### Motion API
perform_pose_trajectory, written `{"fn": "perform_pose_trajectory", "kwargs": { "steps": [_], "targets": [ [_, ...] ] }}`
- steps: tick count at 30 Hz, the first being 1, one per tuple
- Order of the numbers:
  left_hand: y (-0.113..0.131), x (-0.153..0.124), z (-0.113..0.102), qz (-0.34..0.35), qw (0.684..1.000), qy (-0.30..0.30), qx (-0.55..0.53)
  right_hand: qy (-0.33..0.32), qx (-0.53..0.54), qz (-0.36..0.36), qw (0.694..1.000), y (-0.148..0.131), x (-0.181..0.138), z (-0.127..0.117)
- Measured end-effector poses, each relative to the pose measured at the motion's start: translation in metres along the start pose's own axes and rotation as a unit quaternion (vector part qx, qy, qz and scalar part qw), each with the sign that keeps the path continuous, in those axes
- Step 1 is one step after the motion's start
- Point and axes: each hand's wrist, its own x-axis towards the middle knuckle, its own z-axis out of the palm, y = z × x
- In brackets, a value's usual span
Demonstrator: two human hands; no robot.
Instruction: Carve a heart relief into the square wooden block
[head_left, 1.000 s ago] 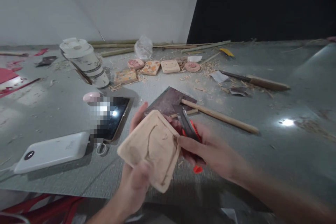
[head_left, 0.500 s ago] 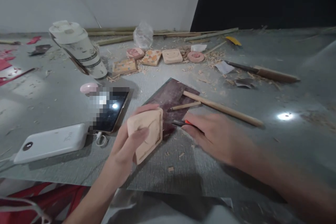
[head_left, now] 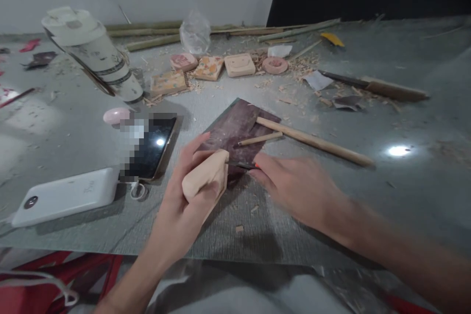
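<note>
In the head view, a bare wooden block (head_left: 206,176) is gripped by the left hand (head_left: 180,211) at the near edge of the dark sheet (head_left: 235,125) on the counter (head_left: 331,196). A knife (head_left: 241,164) is pinched in the right hand (head_left: 294,189), its blade set at the block's edge. Wood chips (head_left: 239,228) are scattered in front of the sheet, and painted tiles (head_left: 209,66) are laid out beyond it. The block is judged unfinished, as it is not yet painted.

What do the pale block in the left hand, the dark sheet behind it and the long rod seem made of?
Pale block: apparently raw light wood, matte, shavings scattered nearby. Dark sheet: possibly sandpaper, thin, dull reddish-brown, scuffed; not certain. Long rod: bare tan wood or bamboo, smooth, unpainted.
</note>
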Motion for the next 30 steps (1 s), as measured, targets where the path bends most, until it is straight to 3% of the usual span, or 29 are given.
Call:
{"fn": "perform_pose_trajectory", "kwargs": {
  "steps": [11,16,22,30],
  "targets": [
    [-0.001,0.001,0.0,0.001,0.999,0.027,-0.025,-0.142,0.007,0.023,0.99,-0.004,0.011,-0.016],
    [-0.003,0.003,-0.002,-0.004,0.999,0.029,-0.035,-0.145,0.022,0.02,0.989,0.0,0.01,-0.015],
    [-0.008,0.004,-0.007,-0.033,0.998,0.044,-0.021,-0.163,0.021,-0.033,0.986,0.003,0.009,-0.012],
    [-0.005,0.002,-0.006,-0.029,0.999,0.024,-0.037,-0.128,0.036,0.033,0.991,-0.001,0.012,-0.016]
  ]
}}
